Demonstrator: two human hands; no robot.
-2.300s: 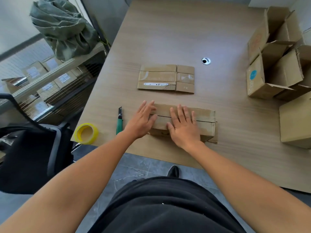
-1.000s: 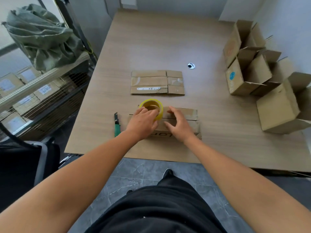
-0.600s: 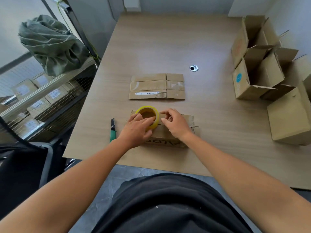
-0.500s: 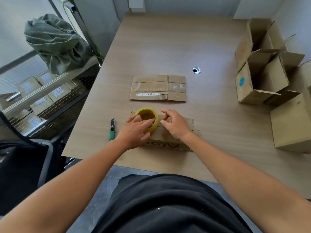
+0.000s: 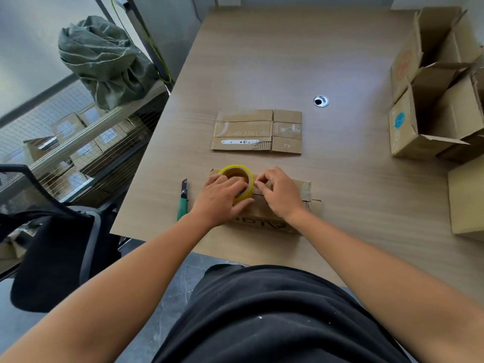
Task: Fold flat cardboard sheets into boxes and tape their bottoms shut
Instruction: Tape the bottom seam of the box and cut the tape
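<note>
Cardboard box (image 5: 301,190) beneath round yellow tape roll (image 5: 235,173); left hand (image 5: 217,203) fingers grip roll, right hand (image 5: 280,195) fingers pinch roll's rim.

left hand (image 5: 218,199) holds yellow tape roll (image 5: 237,182) on box (image 5: 285,203); right hand (image 5: 279,193) pinches its edge.

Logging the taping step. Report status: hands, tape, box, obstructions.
Left hand grips tape roll at the box's left end. Right hand pinches at the roll's edge. Knife lies left of box, apart from both hands.
</note>
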